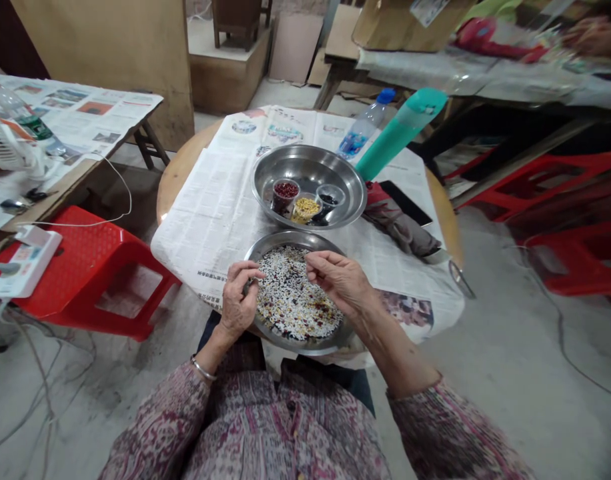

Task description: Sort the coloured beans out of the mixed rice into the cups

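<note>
A shallow metal basin (330,348) in front of me holds a mix of white, black, yellow and dark red grains and beans (295,293). At its left edge is my left hand (239,300), fingers loosely bent and the thumb apart from them, with nothing visible between. Over the basin's right side, my right hand (340,280) has thumb and fingertips pinched together. Whatever may be in that pinch is too small to make out. Just behind, a deeper metal basin (310,160) contains clear cups of red beans (285,189), yellow kernels (305,209) and black beans (329,199).
Newspaper (205,193) covers the round table. A water bottle (365,123), green umbrella sleeve (400,133), dark phone (406,203) and grey cloth (400,227) lie or stand right of the basins. A power strip (26,263) sits on a red stool (95,267) at left.
</note>
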Demonstrator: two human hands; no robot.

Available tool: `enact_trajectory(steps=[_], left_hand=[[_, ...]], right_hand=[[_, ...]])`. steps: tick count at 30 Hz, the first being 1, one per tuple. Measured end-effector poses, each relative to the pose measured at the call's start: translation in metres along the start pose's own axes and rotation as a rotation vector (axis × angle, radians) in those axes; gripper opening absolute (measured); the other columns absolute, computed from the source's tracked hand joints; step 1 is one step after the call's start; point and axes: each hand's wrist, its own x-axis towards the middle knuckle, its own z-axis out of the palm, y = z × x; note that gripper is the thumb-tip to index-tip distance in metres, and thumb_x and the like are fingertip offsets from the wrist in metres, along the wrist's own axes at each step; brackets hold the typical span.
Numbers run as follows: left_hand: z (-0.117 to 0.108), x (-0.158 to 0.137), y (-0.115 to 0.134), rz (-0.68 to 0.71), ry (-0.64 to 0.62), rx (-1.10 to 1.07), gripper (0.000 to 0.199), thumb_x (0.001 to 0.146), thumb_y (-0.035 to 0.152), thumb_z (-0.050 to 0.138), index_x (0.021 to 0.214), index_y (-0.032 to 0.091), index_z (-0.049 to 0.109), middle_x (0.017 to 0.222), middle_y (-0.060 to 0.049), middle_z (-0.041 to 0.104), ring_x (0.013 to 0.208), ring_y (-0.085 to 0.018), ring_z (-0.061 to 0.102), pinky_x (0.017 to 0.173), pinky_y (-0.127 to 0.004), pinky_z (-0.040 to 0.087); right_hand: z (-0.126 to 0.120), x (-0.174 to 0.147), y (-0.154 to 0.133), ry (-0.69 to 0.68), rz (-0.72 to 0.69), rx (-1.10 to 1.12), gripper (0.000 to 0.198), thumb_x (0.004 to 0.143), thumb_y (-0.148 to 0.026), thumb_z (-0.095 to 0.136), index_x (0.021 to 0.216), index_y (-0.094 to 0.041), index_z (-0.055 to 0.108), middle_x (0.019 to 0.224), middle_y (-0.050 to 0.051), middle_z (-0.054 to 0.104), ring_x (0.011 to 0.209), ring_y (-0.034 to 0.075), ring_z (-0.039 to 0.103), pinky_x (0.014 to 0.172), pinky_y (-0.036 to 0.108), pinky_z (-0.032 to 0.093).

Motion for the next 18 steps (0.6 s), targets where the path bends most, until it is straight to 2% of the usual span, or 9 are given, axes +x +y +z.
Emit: enact_trajectory(steps=[4,8,14,18], left_hand=[[0.000,0.000,0.000,-0.003,-0.001,0.005,0.024,0.089,0.002,0.052,0.094,0.020,0.067,0.108,-0.006,0.064,0.108,-0.020,0.061,0.100,-0.038,0.049],[0.000,0.000,0.000,-0.011,-0.003,0.009,0.023,0.089,0.003,0.053,0.094,0.020,0.068,0.108,-0.006,0.064,0.108,-0.020,0.061,0.101,-0.038,0.049],[-0.001,0.001,-0.001,-0.019,-0.011,0.010,0.023,0.089,0.003,0.053,0.094,0.020,0.067,0.108,-0.006,0.064,0.109,-0.020,0.060,0.101,-0.038,0.049],[-0.001,0.000,-0.002,-0.025,-0.009,0.010,0.022,0.089,0.003,0.054,0.093,0.020,0.067,0.108,-0.006,0.064,0.108,-0.020,0.061,0.101,-0.038,0.049]], right_hand=[[0.001,0.003,-0.002,-0.013,-0.008,-0.019,0.041,0.048,-0.045,0.095,0.068,-0.018,0.071,0.057,-0.004,0.063,0.049,0.006,0.053,0.047,0.020,0.043],[0.001,0.020,-0.014,0.001,-0.082,-0.044,0.042,0.051,-0.042,0.095,0.075,-0.019,0.069,0.057,-0.005,0.063,0.048,0.007,0.055,0.045,0.020,0.045],[0.007,0.083,-0.050,0.137,-0.238,-0.159,0.032,0.070,-0.033,0.087,0.068,-0.019,0.058,0.057,-0.003,0.064,0.046,0.007,0.056,0.043,0.018,0.048],[0.013,0.129,-0.075,0.199,-0.227,-0.160,0.029,0.080,-0.030,0.082,0.070,-0.019,0.057,0.057,-0.002,0.064,0.049,0.009,0.060,0.046,0.020,0.052]])
